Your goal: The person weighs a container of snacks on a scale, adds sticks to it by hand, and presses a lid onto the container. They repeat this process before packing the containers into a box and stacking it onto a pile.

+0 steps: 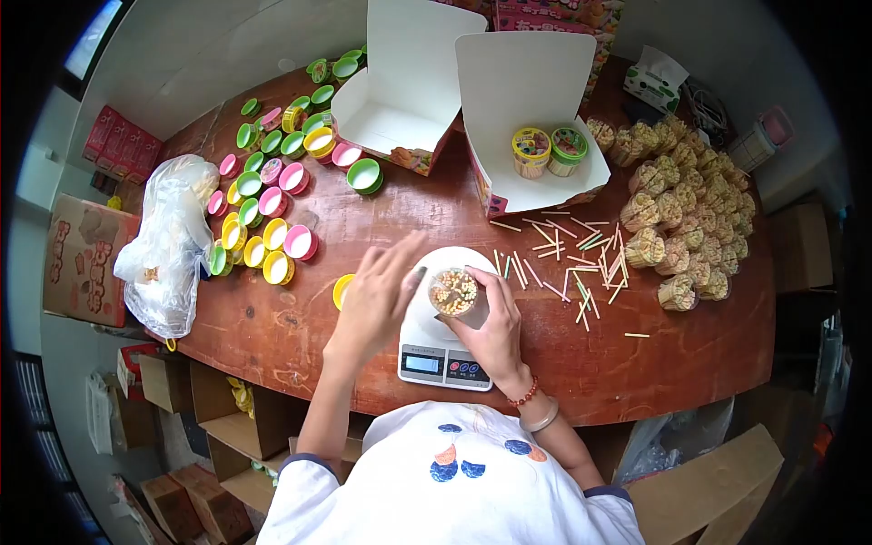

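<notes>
A transparent cup of biscuit sticks (453, 292) stands over the white kitchen scale (422, 329), stick ends facing up. My right hand (493, 329) curls around the cup's right side, thumb and fingers against its wall. Left of the scale, my left hand (374, 295) is raised with fingers stretched out and holds nothing. Partly behind that hand lies a yellow lid (342, 291). The scale's display (422, 364) is lit, but its digits are too small to read. Loose biscuit sticks (581, 268) are scattered to the right of the scale.
Many green, pink and yellow lids (297, 242) cover the table's left side. Bundles of sticks in cups (677, 204) crowd the right. Two open boxes (400, 118) stand behind; the right one holds two lidded cups (531, 153). A white plastic bag (168, 245) lies far left.
</notes>
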`<state>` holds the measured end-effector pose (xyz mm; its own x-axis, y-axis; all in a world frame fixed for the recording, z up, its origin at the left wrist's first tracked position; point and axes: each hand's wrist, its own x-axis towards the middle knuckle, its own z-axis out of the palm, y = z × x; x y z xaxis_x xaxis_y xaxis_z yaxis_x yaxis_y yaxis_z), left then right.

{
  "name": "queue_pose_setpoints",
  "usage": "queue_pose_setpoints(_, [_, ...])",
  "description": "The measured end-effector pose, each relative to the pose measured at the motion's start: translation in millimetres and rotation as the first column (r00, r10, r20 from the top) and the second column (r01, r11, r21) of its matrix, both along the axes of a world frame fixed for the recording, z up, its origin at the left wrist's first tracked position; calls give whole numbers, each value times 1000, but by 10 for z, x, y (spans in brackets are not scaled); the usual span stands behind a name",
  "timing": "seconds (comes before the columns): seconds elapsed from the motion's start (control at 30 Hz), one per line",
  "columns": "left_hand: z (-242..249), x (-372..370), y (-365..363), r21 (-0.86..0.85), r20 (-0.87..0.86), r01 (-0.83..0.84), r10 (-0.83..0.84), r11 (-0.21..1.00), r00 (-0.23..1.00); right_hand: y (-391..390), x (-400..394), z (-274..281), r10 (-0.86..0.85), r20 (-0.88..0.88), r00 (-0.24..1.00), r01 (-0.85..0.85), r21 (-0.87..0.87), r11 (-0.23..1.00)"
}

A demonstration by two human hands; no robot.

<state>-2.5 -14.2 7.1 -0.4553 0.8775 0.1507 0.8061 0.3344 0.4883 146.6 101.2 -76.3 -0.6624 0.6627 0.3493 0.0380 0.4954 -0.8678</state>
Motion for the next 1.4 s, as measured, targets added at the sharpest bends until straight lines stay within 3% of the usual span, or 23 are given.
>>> queue_pose_setpoints(0.07, [-102, -106, -275, -37, -55, -209, 207, 977, 977, 16, 65, 82, 24, 0, 1000, -24, 14, 1000])
queue_pose_setpoints(0.13, [-426, -182, -574, -60, -102, -277, 270, 959, 957, 107, 207, 29, 24, 2, 1000, -24, -2, 1000])
queue_pose_setpoints(0.23, [-825, -162, -898, 29, 102, -368, 363, 929, 926, 295, 421, -51, -62, -3, 998, 62, -36, 997])
queue_pose_setpoints(0.3, [-1070, -187, -1029, 103, 122, -380, 368, 919, 922, 434, 529, -10, -90, 46, 995, 94, -96, 991])
queue_pose_setpoints(0.37, [-991, -140, -1037, 156, 132, -368, 350, 917, 928, 528, 600, -35, -118, 33, 992, 121, -139, 983])
queue_pose_setpoints(0.47, [-953, -102, -1025, 275, 270, -533, 468, 800, 842, 576, 657, -46, -130, 31, 991, 133, -166, 977])
queue_pose_setpoints(0.57, [-734, -59, -895, 357, 424, -513, 354, 780, 833, 561, 629, -45, -106, 27, 994, 110, -195, 975])
queue_pose_setpoints(0.77, [-513, -148, -817, 338, 355, -353, 229, 873, 906, 444, 474, 1, -23, 58, 998, 33, -175, 984])
queue_pose_setpoints(1.07, [-382, -121, -633, 318, 395, -297, 159, 901, 905, 446, 397, 98, 57, 59, 997, -55, -34, 998])
queue_pose_setpoints(1.17, [-381, -138, -652, 357, 417, -328, 165, 875, 894, 625, 487, 111, -186, 204, 961, 174, 75, 982])
queue_pose_setpoints(1.27, [-357, -172, -705, 370, 381, -351, 204, 860, 902, 827, 617, 105, -154, 329, 932, 83, 220, 972])
queue_pose_setpoints(1.4, [-441, -227, -766, 399, 377, -385, 234, 832, 896, 586, 530, 32, -58, 501, 864, -64, 222, 973])
